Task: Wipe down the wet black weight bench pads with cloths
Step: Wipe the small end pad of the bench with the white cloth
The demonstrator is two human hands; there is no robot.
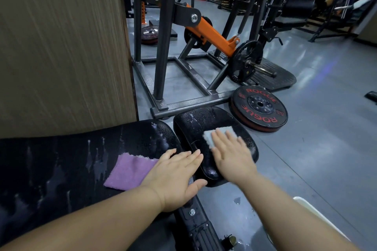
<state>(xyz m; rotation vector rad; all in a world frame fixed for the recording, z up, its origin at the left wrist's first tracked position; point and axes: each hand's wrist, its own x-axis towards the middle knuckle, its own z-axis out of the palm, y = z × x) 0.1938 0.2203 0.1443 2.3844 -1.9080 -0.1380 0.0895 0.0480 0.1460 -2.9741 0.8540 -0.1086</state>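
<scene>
Right hand (230,156) flat, grip apart, pressing grey cloth (212,134) on wet seat pad (204,118). Left hand (175,171) flat, grip apart, at purple cloth (126,171) edge on back pad (61,159). Risk: unpinched cloth slips under palm, leaving streaks.

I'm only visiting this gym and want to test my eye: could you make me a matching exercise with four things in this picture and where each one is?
Things
1. fluffy purple cloth
2. pale grey cloth
3. round black weight plate with red lettering
4. orange metal lever arm

Places
A. lying on the grey floor
B. under the right hand on the small black seat pad
C. on the long black back pad, beside the left hand
D. pinned to the dark machine frame

Pairs: 1-C, 2-B, 3-A, 4-D
</scene>
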